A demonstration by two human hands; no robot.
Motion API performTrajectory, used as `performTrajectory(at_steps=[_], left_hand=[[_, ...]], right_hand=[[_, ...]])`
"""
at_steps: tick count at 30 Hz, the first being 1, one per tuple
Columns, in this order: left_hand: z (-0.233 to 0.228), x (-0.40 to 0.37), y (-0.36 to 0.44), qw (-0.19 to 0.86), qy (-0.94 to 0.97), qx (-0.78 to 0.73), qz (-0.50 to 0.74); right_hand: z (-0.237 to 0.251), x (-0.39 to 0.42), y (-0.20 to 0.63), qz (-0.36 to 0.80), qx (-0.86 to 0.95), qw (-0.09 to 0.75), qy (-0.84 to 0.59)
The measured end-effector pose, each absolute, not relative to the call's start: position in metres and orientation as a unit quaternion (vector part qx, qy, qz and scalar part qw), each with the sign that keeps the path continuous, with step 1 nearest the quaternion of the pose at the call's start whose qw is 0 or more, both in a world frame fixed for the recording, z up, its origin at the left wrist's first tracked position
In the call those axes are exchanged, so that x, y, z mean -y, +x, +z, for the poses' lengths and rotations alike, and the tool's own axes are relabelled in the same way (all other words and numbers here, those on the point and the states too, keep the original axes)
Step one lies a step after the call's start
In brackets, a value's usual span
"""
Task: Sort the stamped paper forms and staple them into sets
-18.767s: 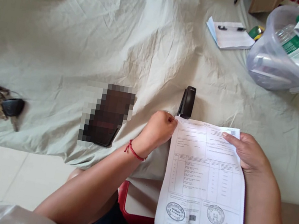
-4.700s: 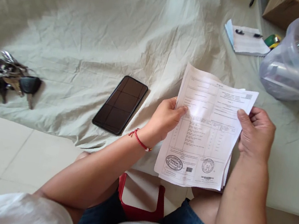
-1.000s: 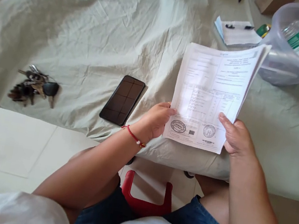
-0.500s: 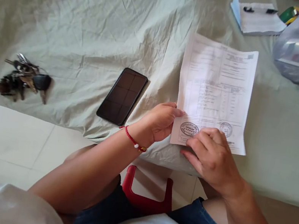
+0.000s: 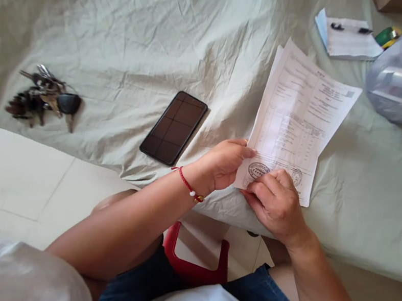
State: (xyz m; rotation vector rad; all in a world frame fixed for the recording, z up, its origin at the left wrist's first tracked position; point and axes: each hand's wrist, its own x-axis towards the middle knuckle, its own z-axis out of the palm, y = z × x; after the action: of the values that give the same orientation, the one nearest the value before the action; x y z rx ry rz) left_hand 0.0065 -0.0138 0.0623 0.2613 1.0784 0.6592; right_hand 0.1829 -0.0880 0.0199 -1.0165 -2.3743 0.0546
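Note:
Printed paper sheets (image 5: pixel 293 130) with round and oval ink stamps tilt over the cloth near the table's front edge. At least two sheets lie on each other, the upper one turned a little clockwise. My left hand (image 5: pixel 228 163) pinches their left edge, thumb on top and fingers beneath. My right hand (image 5: pixel 275 202) is closed on the bottom edge, its thumb below and its curled fingers over the print, partly covering the oval stamp. Left of my left hand lies a black smartphone (image 5: pixel 174 127), its screen dark.
A bunch of keys (image 5: pixel 49 98) lies at the left on the pale green tablecloth (image 5: pixel 126 44). At the back right are a notepad (image 5: pixel 350 44) with a black pen, a tape measure (image 5: pixel 387 36) and a translucent bin (image 5: pixel 395 83) holding a bottle. Below is a red stool (image 5: pixel 191 272).
The top sheet has turned clockwise, so another sheet's edge shows behind it. My right hand has moved slightly left along the bottom edge. The whole view has shifted a little.

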Motion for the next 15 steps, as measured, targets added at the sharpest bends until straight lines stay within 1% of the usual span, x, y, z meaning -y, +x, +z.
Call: performTrajectory(at_steps=[6,15], left_hand=[[0.0607,0.0134,0.0018,0.804,0.119,-0.494,0.308],[0.0604,0.0105,0.0006,0.817,0.161,-0.481,0.275]], right_hand=[[0.0167,0.0870,0.1800,0.011,0.881,0.287,-0.375],[0.0136,0.0853,0.1873,0.045,0.872,0.317,-0.371]])
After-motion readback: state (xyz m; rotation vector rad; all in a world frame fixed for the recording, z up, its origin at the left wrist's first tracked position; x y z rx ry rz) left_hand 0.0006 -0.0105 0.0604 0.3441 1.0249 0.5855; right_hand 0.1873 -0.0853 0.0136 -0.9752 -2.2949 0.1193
